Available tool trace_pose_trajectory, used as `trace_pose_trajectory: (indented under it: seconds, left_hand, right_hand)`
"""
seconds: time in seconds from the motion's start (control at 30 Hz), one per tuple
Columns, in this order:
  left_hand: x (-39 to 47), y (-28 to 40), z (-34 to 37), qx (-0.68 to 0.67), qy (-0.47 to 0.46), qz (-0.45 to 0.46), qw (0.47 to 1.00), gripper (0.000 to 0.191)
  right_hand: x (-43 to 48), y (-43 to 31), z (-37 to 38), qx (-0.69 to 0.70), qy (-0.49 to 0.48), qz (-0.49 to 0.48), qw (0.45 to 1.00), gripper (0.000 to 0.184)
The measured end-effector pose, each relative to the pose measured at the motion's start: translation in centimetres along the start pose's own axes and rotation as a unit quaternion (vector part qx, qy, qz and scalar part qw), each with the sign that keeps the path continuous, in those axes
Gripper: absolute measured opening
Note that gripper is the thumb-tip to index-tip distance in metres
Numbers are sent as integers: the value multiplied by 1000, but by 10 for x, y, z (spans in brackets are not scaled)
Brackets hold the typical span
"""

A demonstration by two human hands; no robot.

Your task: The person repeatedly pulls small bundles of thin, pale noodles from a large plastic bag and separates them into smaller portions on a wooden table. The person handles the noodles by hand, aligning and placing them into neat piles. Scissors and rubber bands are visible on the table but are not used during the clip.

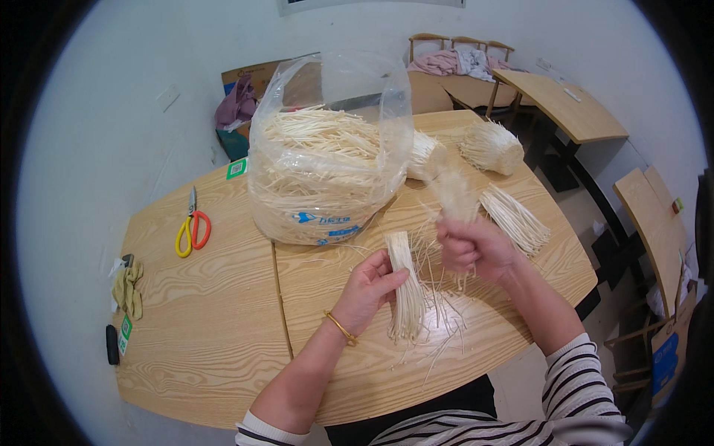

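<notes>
My left hand [375, 287] grips a narrow bunch of enoki mushrooms [405, 295], its cut end up and the caps hanging toward the table. To its right, my right hand [474, 245] is closed around another enoki clump [454, 192], blurred by motion. Loose enoki stems [440, 318] lie scattered on the wood beneath and between my hands. Past them stands a large clear plastic bag [329, 214], open at the top and filled with enoki mushrooms [326, 131]. A separated enoki bundle [514, 219] rests on the table beyond my right wrist.
Two thick enoki clusters [493, 148] [425, 156] sit at the table's far right. Scissors with red and yellow handles [193, 228] lie left of the bag. Yellowish gloves [129, 290] are at the left edge. A seam crosses the wooden table [212, 329]; another table [563, 106] stands behind right.
</notes>
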State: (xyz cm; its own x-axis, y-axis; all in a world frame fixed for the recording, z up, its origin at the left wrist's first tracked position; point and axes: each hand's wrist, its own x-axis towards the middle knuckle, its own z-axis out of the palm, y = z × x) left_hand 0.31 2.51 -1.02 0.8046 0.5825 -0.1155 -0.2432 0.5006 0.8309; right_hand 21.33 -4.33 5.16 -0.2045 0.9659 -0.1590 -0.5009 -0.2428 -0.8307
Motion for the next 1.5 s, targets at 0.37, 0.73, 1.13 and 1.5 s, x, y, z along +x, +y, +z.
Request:
trace_pose_trajectory:
  seconds: [0.37, 0.73, 1.13, 1.5]
  left_hand:
    - [0, 6, 5, -32, 1, 10, 999, 35]
    - [1, 5, 5, -31, 8, 13, 999, 37]
    - [1, 3, 3, -24, 5, 17, 1000, 40]
    - [1, 0, 1, -33, 10, 15, 999, 34]
  right_hand:
    - [8, 27, 13, -339, 72, 21, 938, 27]
    - [5, 20, 1, -152, 30, 120, 981, 25]
    - [4, 20, 12, -208, 60, 100, 971, 19]
    - [2, 5, 1, 76, -49, 5, 996, 13]
